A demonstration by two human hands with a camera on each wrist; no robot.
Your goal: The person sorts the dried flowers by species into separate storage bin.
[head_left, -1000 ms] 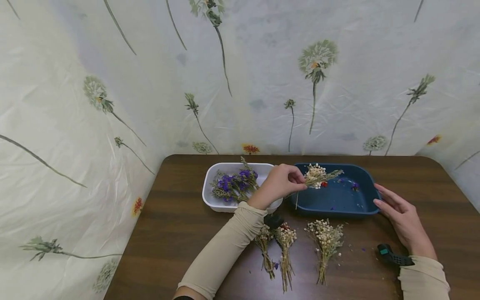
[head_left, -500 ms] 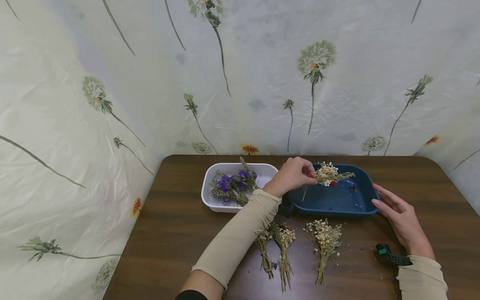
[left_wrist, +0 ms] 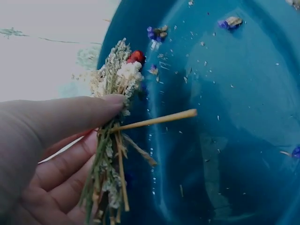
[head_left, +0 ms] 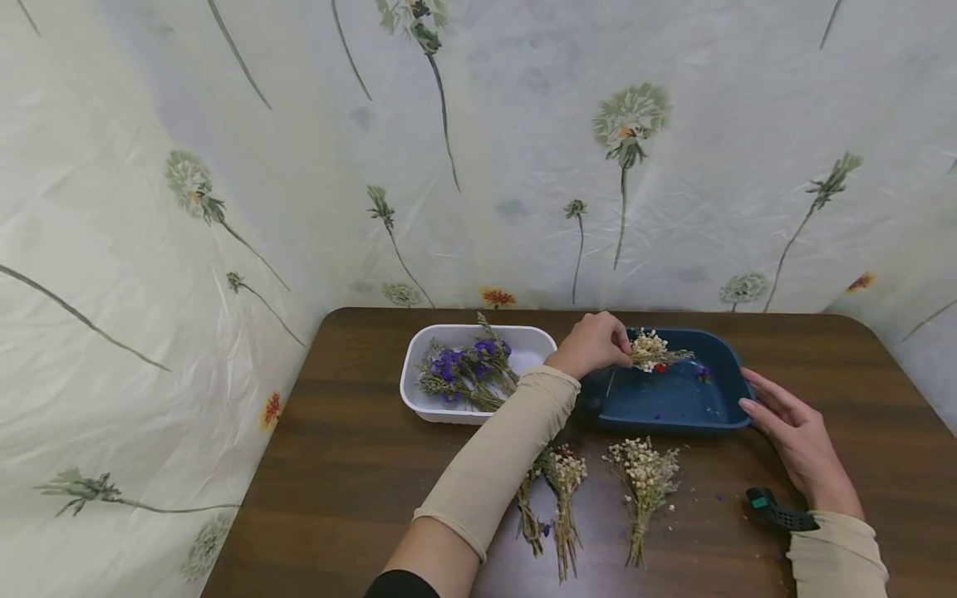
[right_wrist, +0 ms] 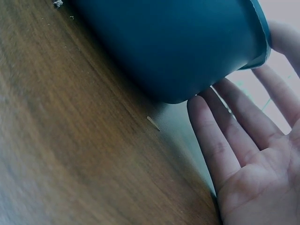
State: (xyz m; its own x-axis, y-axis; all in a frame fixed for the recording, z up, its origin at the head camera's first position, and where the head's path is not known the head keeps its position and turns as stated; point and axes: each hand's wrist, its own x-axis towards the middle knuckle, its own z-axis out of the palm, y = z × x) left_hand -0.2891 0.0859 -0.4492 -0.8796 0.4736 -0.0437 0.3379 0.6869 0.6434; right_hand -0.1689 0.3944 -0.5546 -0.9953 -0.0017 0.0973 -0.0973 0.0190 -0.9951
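Note:
My left hand (head_left: 592,342) pinches a small bunch of dried flowers (left_wrist: 123,77) by its stems, between thumb and fingers. White blooms and a red one top the bunch, and a loose straw stem (left_wrist: 161,119) sticks out sideways. It is over the left part of a blue plastic tray (head_left: 673,423), its flower heads pointing right. At the tray's right end is my right hand (head_left: 803,436). In the right wrist view its fingers (right_wrist: 213,136) are fairly straight, fingertips at the tray's outer wall, with the thumb by the rim.
A white tray (head_left: 426,410) with purple dried flowers (head_left: 456,365) stands left of the blue one. In front lie three tied bunches, a left one (head_left: 529,523), a middle one (head_left: 566,507) and a right one (head_left: 643,490). Petal crumbs dot the blue tray and wooden table (head_left: 321,482).
My left hand has moved right with the dried flower bunch, further over the blue tray, then dipped slightly. My right hand stays at the tray's right end.

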